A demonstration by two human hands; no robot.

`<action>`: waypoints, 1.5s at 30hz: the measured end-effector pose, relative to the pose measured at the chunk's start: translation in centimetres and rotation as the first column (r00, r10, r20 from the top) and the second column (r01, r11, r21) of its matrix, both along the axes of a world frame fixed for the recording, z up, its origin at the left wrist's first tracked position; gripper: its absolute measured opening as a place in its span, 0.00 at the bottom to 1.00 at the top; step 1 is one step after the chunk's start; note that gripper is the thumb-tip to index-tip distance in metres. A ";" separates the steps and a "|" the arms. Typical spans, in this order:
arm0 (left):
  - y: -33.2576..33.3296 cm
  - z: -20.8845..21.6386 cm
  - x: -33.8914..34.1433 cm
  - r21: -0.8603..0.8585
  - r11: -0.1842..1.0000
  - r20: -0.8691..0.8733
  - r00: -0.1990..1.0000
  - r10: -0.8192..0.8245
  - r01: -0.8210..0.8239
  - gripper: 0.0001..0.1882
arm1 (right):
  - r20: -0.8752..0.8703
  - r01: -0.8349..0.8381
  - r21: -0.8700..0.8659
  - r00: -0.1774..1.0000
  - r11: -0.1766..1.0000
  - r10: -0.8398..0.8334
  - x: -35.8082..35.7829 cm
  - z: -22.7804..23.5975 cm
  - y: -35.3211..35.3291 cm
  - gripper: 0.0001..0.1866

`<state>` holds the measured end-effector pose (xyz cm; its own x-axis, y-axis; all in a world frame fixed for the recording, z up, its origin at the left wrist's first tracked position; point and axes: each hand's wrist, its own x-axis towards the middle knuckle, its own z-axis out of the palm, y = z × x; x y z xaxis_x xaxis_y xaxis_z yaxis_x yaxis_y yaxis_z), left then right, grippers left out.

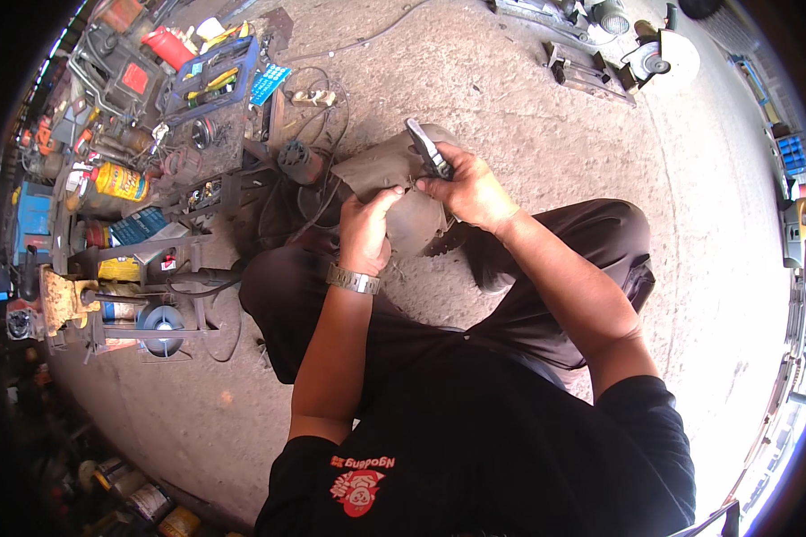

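A worn grey-brown sheet piece point(381, 170) with a curved body and a jagged lower edge is held up between my knees. My left hand point(365, 231), with a metal watch on its wrist, grips the near left edge of the piece, thumb on top. In my right hand point(477, 191) is a silver and black hand tool point(428, 148), pointing away to the upper left; its exact kind is hard to make out. The right thumb tip presses close to the sheet beside the left thumb. Fingers under the piece are hidden.
Left of the piece a dark corded power tool point(300, 163) stands among cables. A blue tool case point(213, 79), a yellow container point(121, 182) and a metal rack with a blue spool point(160, 329) crowd the left. A cut-off saw point(658, 64) sits far right on the concrete floor.
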<state>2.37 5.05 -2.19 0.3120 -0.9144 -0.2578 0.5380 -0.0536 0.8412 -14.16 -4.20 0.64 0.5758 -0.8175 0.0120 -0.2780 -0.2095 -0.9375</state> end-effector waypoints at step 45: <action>-0.9 0.8 -1.5 -0.068 0.991 0.574 0.817 -0.056 0.115 0.17 | -0.104 0.027 0.097 0.994 0.995 -0.016 -2.3 0.6 -0.4 0.18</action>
